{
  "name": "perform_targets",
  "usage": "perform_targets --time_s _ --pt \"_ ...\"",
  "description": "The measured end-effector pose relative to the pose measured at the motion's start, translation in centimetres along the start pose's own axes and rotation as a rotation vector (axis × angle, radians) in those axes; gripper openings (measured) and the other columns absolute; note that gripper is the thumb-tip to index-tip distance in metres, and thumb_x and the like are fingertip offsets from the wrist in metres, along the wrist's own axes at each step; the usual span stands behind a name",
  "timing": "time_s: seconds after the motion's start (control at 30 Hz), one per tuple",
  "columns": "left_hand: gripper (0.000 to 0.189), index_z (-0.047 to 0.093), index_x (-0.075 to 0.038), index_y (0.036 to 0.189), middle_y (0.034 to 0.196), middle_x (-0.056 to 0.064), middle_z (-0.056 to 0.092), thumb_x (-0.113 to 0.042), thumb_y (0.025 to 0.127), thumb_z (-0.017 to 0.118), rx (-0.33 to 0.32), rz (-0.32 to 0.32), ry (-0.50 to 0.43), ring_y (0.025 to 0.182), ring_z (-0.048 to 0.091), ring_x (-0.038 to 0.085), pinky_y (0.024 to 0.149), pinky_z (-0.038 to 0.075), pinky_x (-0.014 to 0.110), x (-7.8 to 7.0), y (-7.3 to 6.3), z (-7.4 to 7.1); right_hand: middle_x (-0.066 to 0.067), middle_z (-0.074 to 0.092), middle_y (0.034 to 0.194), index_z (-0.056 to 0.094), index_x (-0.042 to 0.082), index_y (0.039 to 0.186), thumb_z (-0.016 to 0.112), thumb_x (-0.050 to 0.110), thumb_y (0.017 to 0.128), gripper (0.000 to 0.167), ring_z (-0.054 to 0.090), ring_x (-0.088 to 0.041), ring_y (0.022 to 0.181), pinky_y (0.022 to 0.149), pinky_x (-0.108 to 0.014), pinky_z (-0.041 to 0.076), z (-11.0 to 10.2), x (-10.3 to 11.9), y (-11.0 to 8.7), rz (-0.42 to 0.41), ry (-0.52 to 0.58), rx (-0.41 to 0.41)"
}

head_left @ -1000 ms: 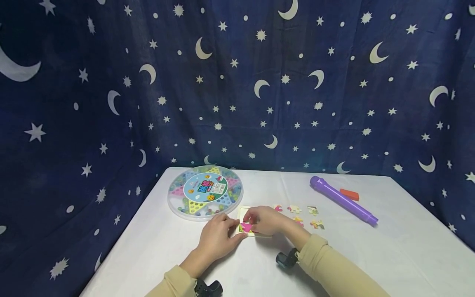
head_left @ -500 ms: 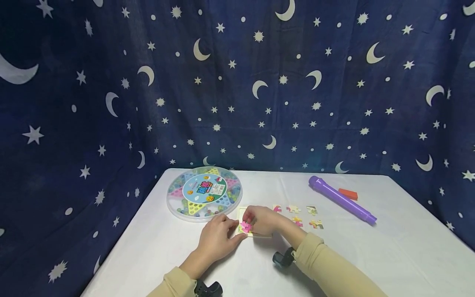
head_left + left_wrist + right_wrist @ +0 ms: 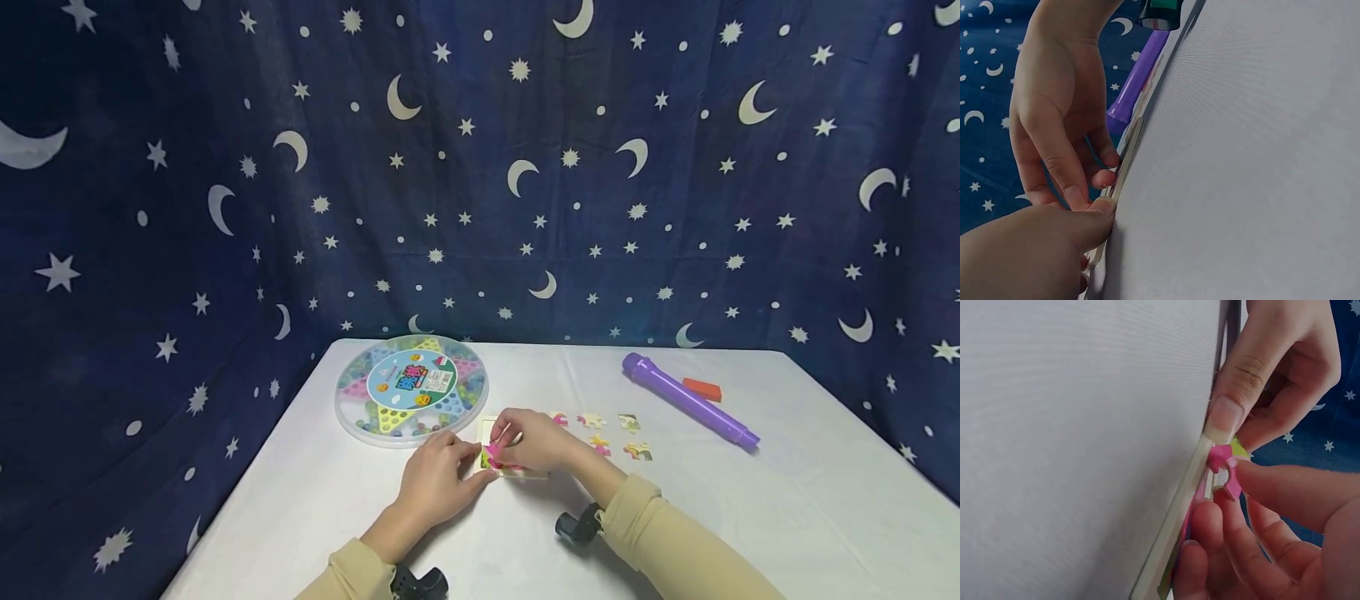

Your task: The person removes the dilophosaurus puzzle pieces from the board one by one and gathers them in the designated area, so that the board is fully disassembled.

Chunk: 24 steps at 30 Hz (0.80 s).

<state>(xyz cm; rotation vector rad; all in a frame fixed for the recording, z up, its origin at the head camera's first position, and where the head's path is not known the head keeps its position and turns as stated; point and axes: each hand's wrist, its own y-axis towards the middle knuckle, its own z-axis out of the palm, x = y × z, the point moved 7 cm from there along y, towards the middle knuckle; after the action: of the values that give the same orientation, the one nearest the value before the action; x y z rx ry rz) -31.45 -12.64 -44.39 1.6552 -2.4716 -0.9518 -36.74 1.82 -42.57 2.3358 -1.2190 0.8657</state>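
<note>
My left hand (image 3: 438, 477) grips the left end of a small cream puzzle frame (image 3: 488, 427), its thumb on the near edge and the fingers at the far side. My right hand (image 3: 536, 442) is over the frame, pinching a pink puzzle piece (image 3: 1233, 480) between thumb and fingers. This piece stands tilted at the frame's left end, close to the left thumb. A yellow-green patch shows beside it. More pink shows lower in the frame in the right wrist view, partly hidden by the right fingers.
Several loose puzzle pieces (image 3: 591, 422) lie right of the frame. Behind the left hand is a round clear Chinese checkers case (image 3: 411, 385) with marbles. At the back right lie a purple microphone-shaped stick (image 3: 690, 402) and a red block (image 3: 702, 389). A starry curtain (image 3: 480, 167) surrounds the white table.
The right fingers have shifted the pink piece at the frame's left end; it now looks more tilted. My right hand has lifted slightly. The left hand keeps its grip on the frame.
</note>
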Motion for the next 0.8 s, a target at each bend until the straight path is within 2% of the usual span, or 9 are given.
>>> perform_targets --time_s 0.27,0.43,0.57,0.8 --pt "0.042 0.082 -0.017 0.106 0.079 -0.009 0.052 -0.051 0.081 0.083 -0.002 -0.001 -0.001 0.073 0.044 0.007 0.062 0.041 0.028 0.0 0.0 -0.1 0.006 0.065 0.079 0.065 0.014 0.096 0.08 0.012 0.088 0.018 0.059 -0.012 0.071 0.065 -0.031 0.047 -0.1 -0.4 0.0 0.019 0.017 -0.054" --pt "0.042 0.081 -0.017 0.106 0.08 -0.009 0.052 -0.05 0.081 0.083 0.004 -0.004 -0.007 0.074 0.044 0.007 0.062 0.041 0.028 0.2 -0.1 0.1 0.006 0.066 0.08 0.067 0.016 0.096 0.079 0.013 0.089 0.015 0.059 -0.013 0.074 0.068 -0.033 0.047 -0.3 -0.7 -0.2 0.024 0.041 -0.044" --pt "0.042 0.081 -0.017 0.107 0.078 -0.009 0.051 -0.05 0.081 0.083 -0.004 0.001 -0.017 0.073 0.043 0.007 0.061 0.04 0.028 0.2 -0.1 0.1 0.005 0.066 0.081 0.07 0.017 0.096 0.081 0.02 0.089 0.014 0.061 -0.014 0.075 0.069 -0.035 0.047 -1.5 -1.5 -0.6 0.052 0.077 -0.05" --pt "0.042 0.081 -0.017 0.107 0.078 -0.011 0.051 -0.051 0.082 0.083 0.0 0.004 -0.007 0.072 0.042 0.006 0.061 0.038 0.027 0.2 0.0 0.0 -0.006 0.068 0.08 0.071 0.009 0.101 0.079 0.015 0.091 0.015 0.066 -0.022 0.07 0.062 -0.036 0.054 -3.8 -3.8 -2.6 0.098 0.211 -0.055"
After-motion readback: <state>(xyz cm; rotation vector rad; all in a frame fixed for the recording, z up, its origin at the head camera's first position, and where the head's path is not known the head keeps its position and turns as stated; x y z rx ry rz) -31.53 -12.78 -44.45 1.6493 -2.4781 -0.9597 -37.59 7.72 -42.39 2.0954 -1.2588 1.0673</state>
